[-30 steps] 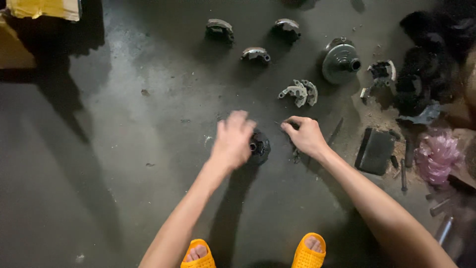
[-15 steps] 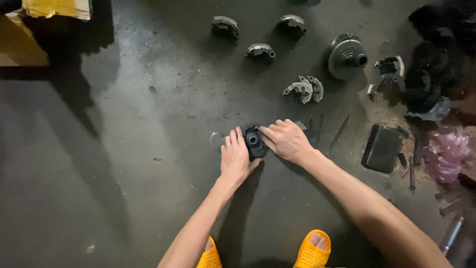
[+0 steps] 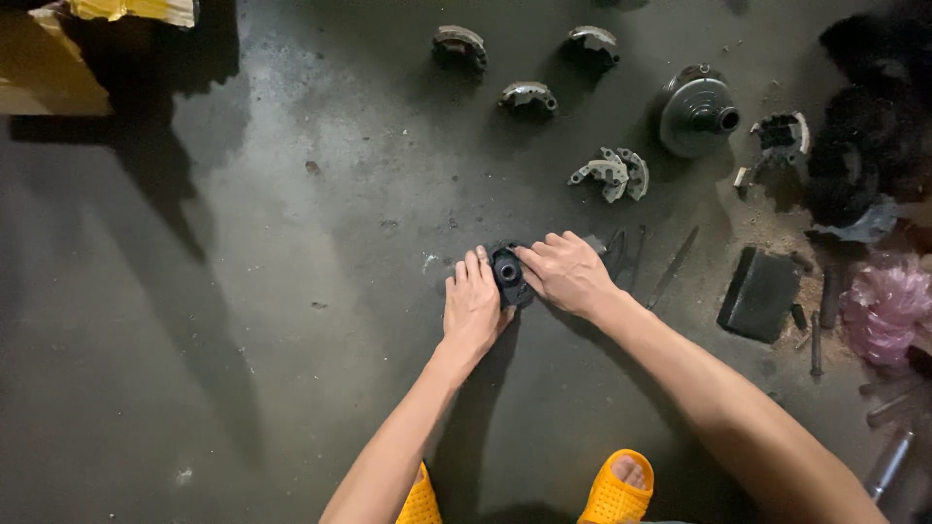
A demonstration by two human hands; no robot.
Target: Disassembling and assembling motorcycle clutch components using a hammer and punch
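The dark round part (image 3: 507, 273) lies on the concrete floor (image 3: 291, 291), near the middle of the view, between both hands; its central bore faces up. The left hand (image 3: 473, 309) lies flat beside it, fingers (image 3: 472, 272) extended and close together, their tips touching the part's left edge; nothing is gripped. The right hand (image 3: 568, 274) rests on the part's right side, fingers curled against its rim; whether they clamp it or merely press on it cannot be told from this angle.

Further parts lie well apart, toward the top of the view: three curved shoes (image 3: 527, 94); a grey bracket (image 3: 612, 173); a bell-shaped pulley (image 3: 696, 111). Thin rods (image 3: 673, 266) lie just right of the right hand; a dark flat block (image 3: 758, 294) lies beyond them. A pink bag (image 3: 885, 311) sits at the right edge. Two orange sandals (image 3: 615, 491) show at the bottom edge.
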